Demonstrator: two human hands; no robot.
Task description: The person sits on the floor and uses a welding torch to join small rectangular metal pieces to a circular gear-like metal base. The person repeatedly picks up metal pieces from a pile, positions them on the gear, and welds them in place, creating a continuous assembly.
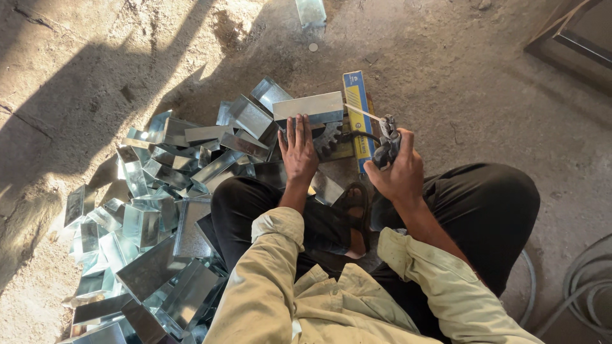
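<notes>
My left hand [298, 148] presses flat, fingers spread, on a folded sheet-metal box piece [308, 106] resting on a dark gear-shaped block [329, 141]. My right hand [399, 169] grips a welding electrode holder [387, 139], whose thin rod [362, 111] points left toward the right end of the metal piece. A yellow and blue electrode packet [357, 109] lies under the rod. I squat with dark trousers and a sandalled foot [354, 213] beneath my arms.
A large heap of shiny sheet-metal boxes [159, 210] spreads to my left over the dirt floor. One single metal piece [311, 11] lies far ahead. Cables [583, 286] coil at lower right, and a dark frame [574, 38] sits at top right.
</notes>
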